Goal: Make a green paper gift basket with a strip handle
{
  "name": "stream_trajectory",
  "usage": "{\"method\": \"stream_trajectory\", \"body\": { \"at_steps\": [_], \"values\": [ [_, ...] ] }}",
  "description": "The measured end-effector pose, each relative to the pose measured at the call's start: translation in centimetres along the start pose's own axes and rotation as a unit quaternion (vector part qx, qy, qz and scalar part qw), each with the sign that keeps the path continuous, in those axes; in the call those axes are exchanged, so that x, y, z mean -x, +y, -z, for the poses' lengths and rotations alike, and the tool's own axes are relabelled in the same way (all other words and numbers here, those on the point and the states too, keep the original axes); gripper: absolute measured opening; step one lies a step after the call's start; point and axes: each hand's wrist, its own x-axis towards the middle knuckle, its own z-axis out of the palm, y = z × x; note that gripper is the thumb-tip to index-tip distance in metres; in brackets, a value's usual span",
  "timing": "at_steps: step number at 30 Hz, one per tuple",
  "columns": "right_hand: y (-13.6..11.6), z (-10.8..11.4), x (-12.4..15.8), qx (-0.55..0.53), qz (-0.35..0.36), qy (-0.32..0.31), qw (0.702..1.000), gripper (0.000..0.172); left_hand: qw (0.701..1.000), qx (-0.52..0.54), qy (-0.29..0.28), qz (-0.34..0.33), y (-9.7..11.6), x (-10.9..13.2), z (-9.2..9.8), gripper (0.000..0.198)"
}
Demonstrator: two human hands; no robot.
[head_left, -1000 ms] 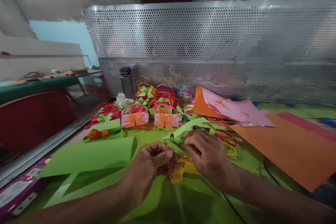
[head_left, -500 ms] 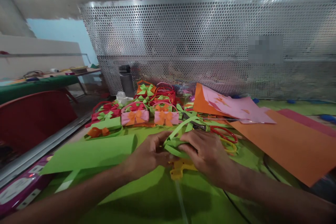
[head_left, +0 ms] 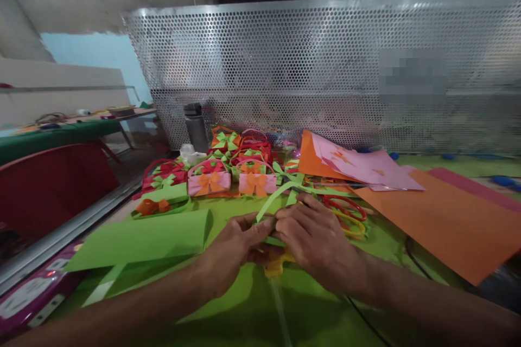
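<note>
Both hands meet over the green table, with a green felt piece (head_left: 273, 199) between them, its curved strip rising above the fingers. My left hand (head_left: 238, 241) pinches the piece from the left, thumb on top. From the right, my right hand (head_left: 313, 238) closes its fingers on the same piece, and most of it is hidden under the fingers. Just below the hands lies a yellow glue gun (head_left: 274, 268), partly covered, with a clear glue stick (head_left: 280, 303) pointing toward me.
Small felt bags with bows (head_left: 209, 180) stand behind the hands, near a dark bottle (head_left: 196, 129). Green felt (head_left: 142, 238) and a purple power strip (head_left: 35, 287) lie left. Orange sheets (head_left: 448, 222), scissors handles (head_left: 345, 209) and a black cable lie right. A perforated metal panel (head_left: 264, 65) stands behind.
My left thumb has moved up over the green piece, and my right fingers have closed further around it. Less of the piece and of the glue gun shows now.
</note>
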Motion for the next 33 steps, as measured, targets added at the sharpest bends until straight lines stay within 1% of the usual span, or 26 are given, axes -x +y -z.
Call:
{"method": "stream_trajectory", "body": {
  "at_steps": [2, 4, 8, 11, 13, 14, 18, 21, 23, 25, 27, 28, 30, 33],
  "values": [
    [-0.1, 0.1, 0.0, 0.017, 0.012, 0.005, 1.0, 0.021, 0.999, 0.015, 0.032, 0.006, -0.1, -0.1, -0.1, 0.028],
    [-0.2, 0.2, -0.2, 0.035, 0.025, 0.006, 0.999, 0.023, 0.999, 0.019, 0.049, 0.012, -0.1, -0.1, -0.1, 0.027],
    [-0.4, 0.3, -0.4, 0.065, 0.041, 0.015, 0.997, 0.027, 0.999, 0.008, 0.043, -0.009, -0.1, -0.3, 0.0, 0.022],
    [-0.3, 0.5, -0.4, 0.071, 0.038, 0.026, 0.996, 0.021, 0.998, 0.022, 0.045, -0.031, 0.1, -0.5, 0.3, 0.019],
    [-0.1, 0.8, -0.4, 0.071, 0.008, 0.026, 0.997, 0.014, 0.996, 0.046, 0.058, -0.038, 0.3, -0.6, 0.6, 0.019],
    [0.0, 0.9, -0.4, 0.068, -0.016, 0.028, 0.997, 0.016, 0.995, 0.056, 0.066, -0.042, 0.5, -0.7, 0.8, 0.02],
    [0.7, 0.9, -0.6, 0.035, -0.12, 0.062, 0.99, 0.043, 0.992, 0.056, 0.095, -0.056, 1.0, -0.8, 1.5, 0.023],
    [1.0, 0.6, -0.8, -0.018, -0.198, 0.068, 0.978, 0.057, 0.989, 0.038, 0.12, -0.079, 1.1, -0.6, 1.8, 0.025],
    [1.0, 0.5, -1.0, -0.075, -0.261, 0.058, 0.961, 0.066, 0.987, 0.025, 0.125, -0.093, 1.0, -0.5, 1.9, 0.025],
    [0.9, 0.5, -1.1, -0.143, -0.328, 0.036, 0.933, 0.073, 0.988, 0.012, 0.122, -0.098, 1.0, -0.4, 2.0, 0.024],
    [0.8, 0.7, -1.3, -0.195, -0.379, 0.004, 0.905, 0.075, 0.988, -0.001, 0.114, -0.101, 1.1, -0.4, 2.0, 0.023],
    [0.8, 0.8, -1.4, -0.208, -0.393, -0.011, 0.895, 0.074, 0.989, -0.007, 0.108, -0.101, 1.1, -0.4, 2.0, 0.023],
    [0.9, 1.0, -1.5, -0.213, -0.403, -0.024, 0.89, 0.071, 0.989, -0.012, 0.111, -0.1, 1.1, -0.4, 2.0, 0.023],
    [0.9, 1.0, -1.5, -0.198, -0.384, -0.02, 0.901, 0.066, 0.988, -0.014, 0.118, -0.099, 1.1, -0.3, 2.0, 0.024]
  ]
}}
